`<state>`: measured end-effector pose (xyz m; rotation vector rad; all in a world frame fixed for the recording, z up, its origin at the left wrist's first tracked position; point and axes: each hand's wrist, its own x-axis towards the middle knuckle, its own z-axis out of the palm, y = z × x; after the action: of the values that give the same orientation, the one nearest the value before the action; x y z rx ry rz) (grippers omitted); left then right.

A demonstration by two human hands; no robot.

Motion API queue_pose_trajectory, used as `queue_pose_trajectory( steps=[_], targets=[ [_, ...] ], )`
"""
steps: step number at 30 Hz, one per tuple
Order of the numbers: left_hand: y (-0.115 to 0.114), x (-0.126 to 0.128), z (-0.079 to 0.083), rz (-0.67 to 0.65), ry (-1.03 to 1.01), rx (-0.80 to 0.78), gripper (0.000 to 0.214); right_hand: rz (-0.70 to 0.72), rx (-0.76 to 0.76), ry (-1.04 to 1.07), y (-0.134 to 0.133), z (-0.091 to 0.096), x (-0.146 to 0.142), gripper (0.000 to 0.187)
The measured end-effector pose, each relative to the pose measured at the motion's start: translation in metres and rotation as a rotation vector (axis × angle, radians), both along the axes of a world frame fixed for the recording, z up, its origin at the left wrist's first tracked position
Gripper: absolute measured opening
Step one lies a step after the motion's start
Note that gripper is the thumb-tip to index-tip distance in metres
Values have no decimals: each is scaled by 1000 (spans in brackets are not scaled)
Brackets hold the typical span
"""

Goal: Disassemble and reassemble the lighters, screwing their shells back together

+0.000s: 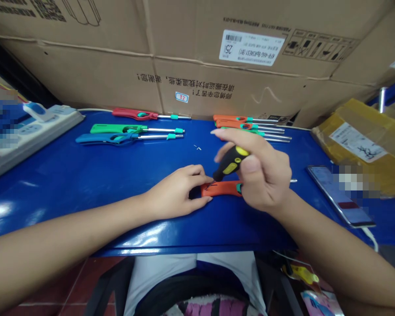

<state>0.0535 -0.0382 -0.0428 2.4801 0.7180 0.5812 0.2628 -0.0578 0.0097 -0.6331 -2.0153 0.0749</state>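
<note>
An orange long-necked lighter (pixel 224 188) lies flat on the blue table in front of me, its metal neck pointing right. My left hand (pixel 184 191) pinches the butt end of its handle between thumb and fingers. In my right hand (pixel 263 171) is a black and yellow screwdriver (pixel 231 163), held at a slant. Its shaft reaches down to the handle's left end, close to my left fingertips. Whether the tip sits in a screw is too small to tell. Part of the lighter is hidden behind my right hand.
At the back left lie a red lighter (pixel 134 114), a green lighter (pixel 118 128) and a blue lighter (pixel 107 138). More lighters (pixel 228 118) lie back right. A power strip (pixel 36 131), phone (pixel 340 195), yellow-taped box (pixel 365 145) and large carton (pixel 191 48) border the table (pixel 69 184).
</note>
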Motion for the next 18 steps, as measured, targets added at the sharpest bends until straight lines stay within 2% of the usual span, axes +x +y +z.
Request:
queue_pose_trajectory(
  steps=[3,8,9,13,15,16,18],
  targets=[
    [1,0,0,-4,5,9,28,63,-86,-15,-3,2,-2,38],
    [0,0,1,15,-2,3,18,-31,150,-9,-1,2,-5,21],
    [-1,1,1,14,-2,1,20,-46,159,-11,-1,2,-5,19],
    [-1,0,1,15,0,9,25,-5,-59,41,-2,-2,-5,35],
    [0,0,0,25,2,13,26,25,-155,73,-2,-2,-6,37],
    [0,0,-1,28,1,16,25,21,-159,86,-1,-2,-6,34],
    [0,-1,-2,28,-1,24,25,-30,-72,111,0,-1,-7,23]
  ],
)
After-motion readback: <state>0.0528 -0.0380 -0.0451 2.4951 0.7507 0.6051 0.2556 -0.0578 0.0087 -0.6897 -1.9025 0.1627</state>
